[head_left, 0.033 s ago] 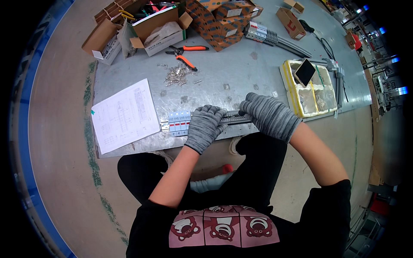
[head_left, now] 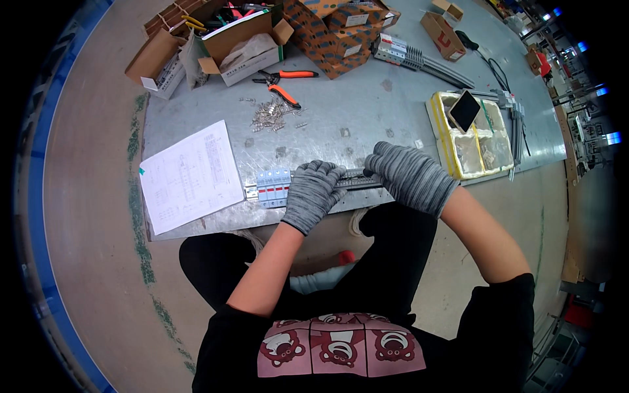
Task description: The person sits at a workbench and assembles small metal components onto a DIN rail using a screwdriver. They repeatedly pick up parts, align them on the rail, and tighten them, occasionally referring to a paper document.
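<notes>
Your left hand [head_left: 312, 196], in a grey striped knit glove, lies over a long rail assembly on the grey metal worktop [head_left: 314, 142], near the edge closest to you. Its fingers are bent and close together over the assembly; you cannot tell from this view whether they are clamped on it. Just left of that hand, a row of light-blue block-shaped modules with red marks [head_left: 272, 188] sits on the assembly, and the silver slotted end of the metal rail [head_left: 251, 192] shows beyond them. Your right hand [head_left: 414, 178], gloved alike, is at the other side, its fingers curled in beside a dark ribbed strip [head_left: 358, 184] that shows between your hands; whether they pinch anything is hidden.

To your left lies a white printed paper sheet [head_left: 190, 180]. Beyond the modules are a loose pile of small silver metal pieces [head_left: 267, 116] and, just past it, a hand tool with orange-and-black handles [head_left: 288, 97]. To your right stands a white four-compartment foam tray with yellow tape [head_left: 448, 156], a black-screened phone [head_left: 464, 111] resting tilted on it.
</notes>
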Action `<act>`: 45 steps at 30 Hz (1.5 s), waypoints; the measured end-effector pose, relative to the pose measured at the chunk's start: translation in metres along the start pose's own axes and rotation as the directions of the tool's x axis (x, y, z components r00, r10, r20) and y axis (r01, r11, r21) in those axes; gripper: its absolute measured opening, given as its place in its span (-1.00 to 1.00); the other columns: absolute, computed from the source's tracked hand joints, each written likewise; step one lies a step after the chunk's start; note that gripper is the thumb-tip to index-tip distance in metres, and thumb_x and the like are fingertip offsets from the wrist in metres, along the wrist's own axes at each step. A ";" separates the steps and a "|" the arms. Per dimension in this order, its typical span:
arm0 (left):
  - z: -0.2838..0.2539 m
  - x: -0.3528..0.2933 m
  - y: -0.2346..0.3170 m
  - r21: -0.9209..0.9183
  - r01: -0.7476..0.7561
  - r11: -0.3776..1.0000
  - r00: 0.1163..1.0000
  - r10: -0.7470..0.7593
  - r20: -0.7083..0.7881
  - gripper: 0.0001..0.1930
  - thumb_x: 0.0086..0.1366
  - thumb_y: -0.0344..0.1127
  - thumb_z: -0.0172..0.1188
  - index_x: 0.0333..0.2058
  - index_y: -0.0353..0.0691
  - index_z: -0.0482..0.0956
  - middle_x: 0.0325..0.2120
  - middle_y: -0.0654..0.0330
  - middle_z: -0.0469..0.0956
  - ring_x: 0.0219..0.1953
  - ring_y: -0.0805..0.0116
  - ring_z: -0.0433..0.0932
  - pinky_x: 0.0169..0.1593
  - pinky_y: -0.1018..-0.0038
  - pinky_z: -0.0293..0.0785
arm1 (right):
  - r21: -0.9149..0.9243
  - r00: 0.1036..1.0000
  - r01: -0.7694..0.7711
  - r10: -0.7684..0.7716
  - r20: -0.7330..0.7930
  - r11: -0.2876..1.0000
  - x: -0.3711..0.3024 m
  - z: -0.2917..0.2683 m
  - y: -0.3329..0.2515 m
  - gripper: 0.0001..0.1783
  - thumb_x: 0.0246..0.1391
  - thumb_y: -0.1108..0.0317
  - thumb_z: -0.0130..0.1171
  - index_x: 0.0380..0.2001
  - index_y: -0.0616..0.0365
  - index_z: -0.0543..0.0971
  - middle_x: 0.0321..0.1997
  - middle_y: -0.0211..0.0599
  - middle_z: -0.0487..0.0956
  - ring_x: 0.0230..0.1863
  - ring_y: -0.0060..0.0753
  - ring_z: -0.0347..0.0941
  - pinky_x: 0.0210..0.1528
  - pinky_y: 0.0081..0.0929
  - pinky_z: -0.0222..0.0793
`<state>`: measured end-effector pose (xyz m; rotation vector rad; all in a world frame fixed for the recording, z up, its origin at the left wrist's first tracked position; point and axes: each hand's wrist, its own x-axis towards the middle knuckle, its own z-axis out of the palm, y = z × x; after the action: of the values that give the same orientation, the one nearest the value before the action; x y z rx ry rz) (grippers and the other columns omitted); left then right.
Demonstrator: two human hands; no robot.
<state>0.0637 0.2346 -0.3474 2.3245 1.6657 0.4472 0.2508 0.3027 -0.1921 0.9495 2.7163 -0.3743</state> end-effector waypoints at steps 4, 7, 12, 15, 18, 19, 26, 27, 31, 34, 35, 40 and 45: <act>0.000 -0.001 -0.001 -0.011 -0.005 1.000 1.000 0.005 -0.006 -0.50 0.15 0.05 0.25 0.02 -0.03 0.55 -0.05 0.19 0.55 0.06 0.18 0.47 0.18 0.19 0.29 | -0.039 0.993 0.100 -0.102 -0.061 0.994 0.001 0.006 0.001 -0.68 0.00 0.57 0.08 -0.12 0.14 0.56 -0.22 -0.12 0.48 -0.13 -0.02 0.52 -0.06 -0.22 0.48; -0.002 -0.002 0.000 0.006 0.001 1.000 1.000 -0.001 0.006 -0.51 0.15 0.06 0.25 0.01 -0.04 0.56 -0.06 0.20 0.55 0.06 0.18 0.46 0.17 0.20 0.30 | -0.037 0.990 0.132 -0.134 -0.050 0.991 0.003 0.003 -0.003 -0.61 -0.06 0.62 0.08 -0.10 0.14 0.55 -0.15 -0.08 0.49 -0.09 0.01 0.51 0.00 -0.21 0.47; -0.007 -0.004 0.004 0.059 -0.003 0.998 1.000 0.003 -0.001 -0.53 0.22 0.06 0.18 0.04 -0.01 0.53 -0.07 0.21 0.55 0.04 0.27 0.46 0.11 0.29 0.30 | -0.077 0.982 0.176 -0.169 0.089 0.981 0.013 -0.019 -0.021 -0.49 -0.17 0.63 0.11 -0.05 0.12 0.55 0.01 0.00 0.49 0.01 0.05 0.49 0.10 -0.19 0.43; -0.012 -0.003 0.012 0.014 0.023 1.000 0.996 -0.024 0.090 -0.57 0.30 0.09 0.11 0.05 0.04 0.51 -0.15 0.18 0.56 0.02 0.25 0.46 0.06 0.28 0.30 | -0.144 0.962 0.179 -0.203 -0.183 0.973 0.020 0.006 -0.015 -0.75 0.05 0.42 0.09 -0.16 0.11 0.53 -0.29 -0.02 0.61 -0.28 0.03 0.62 -0.30 -0.16 0.55; -0.007 -0.007 0.006 0.062 0.030 0.998 0.998 -0.033 0.046 -0.47 0.25 0.21 0.12 0.01 -0.06 0.56 -0.02 0.08 0.56 0.09 0.14 0.45 0.22 0.26 0.27 | -0.216 0.992 0.074 -0.094 -0.086 0.974 0.026 -0.009 -0.025 -0.77 0.09 0.22 0.12 -0.22 0.06 0.58 -0.23 -0.03 0.59 -0.24 0.00 0.62 -0.31 -0.12 0.56; 0.003 -0.010 -0.005 0.068 0.015 0.998 0.998 -0.011 -0.055 -0.44 0.19 0.22 0.17 -0.01 -0.06 0.58 -0.04 0.09 0.57 0.07 0.15 0.46 0.20 0.24 0.29 | -0.167 0.984 0.143 -0.158 -0.082 0.976 0.025 -0.022 -0.031 -0.72 0.04 0.18 0.20 -0.20 0.07 0.58 -0.17 -0.08 0.58 -0.14 0.02 0.59 -0.21 -0.09 0.55; -0.008 0.002 0.006 0.055 0.026 0.998 0.999 -0.024 -0.032 -0.41 0.08 0.15 0.29 0.05 0.00 0.55 0.01 0.19 0.53 0.09 0.18 0.45 0.17 0.23 0.30 | -0.159 0.993 -0.015 0.034 0.113 0.987 0.018 -0.028 -0.037 -0.56 0.02 0.22 0.25 -0.01 0.07 0.49 -0.01 -0.03 0.50 -0.03 0.04 0.56 -0.07 -0.13 0.51; -0.007 0.003 0.002 0.016 0.035 0.999 0.999 -0.035 0.026 -0.37 0.09 0.17 0.28 0.08 -0.03 0.53 0.04 0.16 0.52 0.11 0.16 0.43 0.19 0.23 0.28 | -0.116 0.998 0.027 -0.021 0.051 0.993 0.015 -0.026 -0.033 -0.53 0.02 0.23 0.25 0.02 0.06 0.46 -0.01 -0.02 0.49 -0.06 0.05 0.57 -0.10 -0.10 0.51; 0.011 0.013 0.020 -0.408 0.114 0.906 0.980 -0.171 -0.105 -0.38 -0.01 -0.03 0.45 -0.01 -0.19 0.51 -0.03 0.06 0.52 -0.01 0.09 0.50 0.06 0.26 0.43 | -0.029 0.994 0.099 -0.100 -0.035 0.995 0.019 -0.004 -0.017 -0.39 -0.07 0.25 0.34 0.08 0.12 0.40 0.00 0.02 0.48 -0.07 0.12 0.56 -0.11 -0.05 0.50; 0.022 0.021 0.028 -0.765 0.155 0.626 0.929 -0.355 -0.102 -0.39 -0.10 -0.20 0.53 -0.06 -0.25 0.49 -0.10 0.04 0.53 -0.12 0.12 0.54 -0.02 0.31 0.49 | -0.044 0.999 -0.049 0.048 -0.020 0.998 0.025 -0.011 -0.026 -0.47 0.03 0.16 0.29 0.02 0.15 0.41 -0.02 0.02 0.51 -0.07 0.14 0.56 -0.10 -0.03 0.48; 0.027 0.024 0.029 -0.787 0.121 0.604 0.911 -0.383 -0.155 -0.38 -0.12 -0.24 0.55 -0.07 -0.26 0.49 -0.13 0.05 0.53 -0.14 0.13 0.55 -0.04 0.32 0.50 | -0.022 0.994 -0.112 0.112 -0.013 0.993 0.028 -0.009 -0.026 -0.49 0.05 0.14 0.27 0.00 0.15 0.41 -0.03 0.02 0.52 -0.07 0.14 0.56 -0.09 -0.03 0.48; 0.023 0.035 0.015 -0.786 -0.023 0.617 0.903 -0.325 -0.281 -0.50 0.03 -0.28 0.45 -0.07 -0.30 0.48 -0.24 0.05 0.61 -0.17 0.15 0.60 -0.05 0.30 0.51 | 0.065 0.989 -0.127 0.131 -0.067 0.990 0.017 -0.018 -0.044 -0.51 0.08 0.09 0.25 -0.03 0.15 0.42 -0.01 0.04 0.54 -0.02 0.10 0.55 -0.03 -0.06 0.47; 0.001 0.028 0.029 -0.648 0.149 0.747 0.948 -0.294 -0.121 -0.56 0.09 -0.28 0.38 -0.07 -0.26 0.50 -0.25 0.01 0.62 -0.17 0.08 0.60 -0.05 0.26 0.52 | -0.016 0.995 -0.018 0.016 -0.097 1.000 0.013 -0.004 -0.023 -0.59 0.09 0.22 0.22 -0.04 0.14 0.43 0.00 -0.01 0.51 0.00 0.12 0.53 0.01 -0.08 0.46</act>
<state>0.0974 0.2516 -0.3350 1.5995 1.5305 1.0557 0.2258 0.2938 -0.1882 1.0109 2.7918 -0.3097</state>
